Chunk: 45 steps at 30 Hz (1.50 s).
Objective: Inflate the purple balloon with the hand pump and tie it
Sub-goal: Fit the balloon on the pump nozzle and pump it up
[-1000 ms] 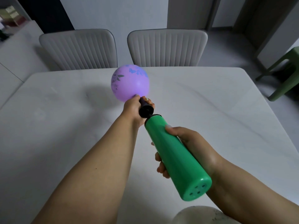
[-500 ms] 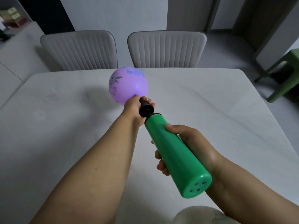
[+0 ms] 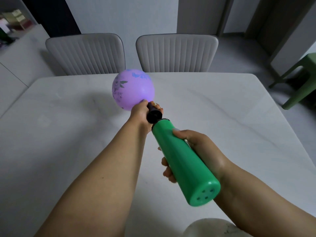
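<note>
A purple balloon with printed flowers is partly inflated and sits on the black nozzle of a green hand pump. My left hand pinches the balloon's neck around the nozzle. My right hand grips the green pump barrel from the right side, thumb on top. The pump is held above the white table, pointing away from me. The balloon's neck is hidden under my left fingers.
Two grey ribbed chairs stand at the table's far edge. A green stool is on the floor at the right. A pale rounded object shows at the bottom edge.
The balloon has grown a little and the view has shifted slightly. Both hands keep their hold on the neck and the pump.
</note>
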Available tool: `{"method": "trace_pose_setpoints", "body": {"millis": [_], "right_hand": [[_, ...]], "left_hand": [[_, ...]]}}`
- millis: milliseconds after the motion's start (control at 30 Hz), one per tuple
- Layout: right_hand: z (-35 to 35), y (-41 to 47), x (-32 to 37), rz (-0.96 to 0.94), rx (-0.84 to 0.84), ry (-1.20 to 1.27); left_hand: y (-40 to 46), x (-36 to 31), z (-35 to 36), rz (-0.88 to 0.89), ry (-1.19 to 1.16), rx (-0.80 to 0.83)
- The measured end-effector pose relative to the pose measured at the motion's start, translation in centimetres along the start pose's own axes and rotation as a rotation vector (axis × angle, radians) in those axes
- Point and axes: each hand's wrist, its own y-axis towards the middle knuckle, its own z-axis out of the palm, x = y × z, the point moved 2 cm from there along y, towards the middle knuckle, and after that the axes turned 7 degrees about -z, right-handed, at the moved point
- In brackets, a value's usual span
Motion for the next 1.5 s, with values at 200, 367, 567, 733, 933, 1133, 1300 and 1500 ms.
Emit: {"method": "trace_pose_setpoints", "body": {"millis": [200, 367, 567, 733, 933, 1133, 1300, 1500], "right_hand": [[0.2, 1.8, 1.0, -0.055, -0.068, 0.001], [-0.4, -0.2, -0.3, -0.020, 0.023, 0.017], [0.1, 1.8, 1.7, -0.030, -0.058, -0.022], [-0.6, 1.2, 0.5, -0.021, -0.025, 0.010], [-0.5, 0.6, 1.0, -0.013, -0.005, 0.025], [-0.6, 1.2, 0.7, -0.045, -0.021, 0.044], [-0.8, -0.3, 0.3, 0.004, 0.040, 0.047], [-0.1, 2.5, 2.0, -0.045, -0.030, 0.045]], "left_hand": [[-0.3, 0.7, 0.6, 0.008, 0.024, 0.025], [-0.2, -0.3, 0.2, 0.024, -0.021, 0.024], [-0.6, 1.1, 0.6, 0.019, -0.034, 0.020], [-0.2, 0.5, 0.2, 0.022, -0.036, 0.012], [-0.6, 0.9, 1.2, -0.002, -0.047, 0.028], [-0.1, 0.7, 0.9, 0.013, -0.026, 0.015], [-0.1, 0.5, 0.8, 0.010, -0.051, 0.025], [0.1, 0.9, 0.9, 0.027, -0.011, 0.026]]}}
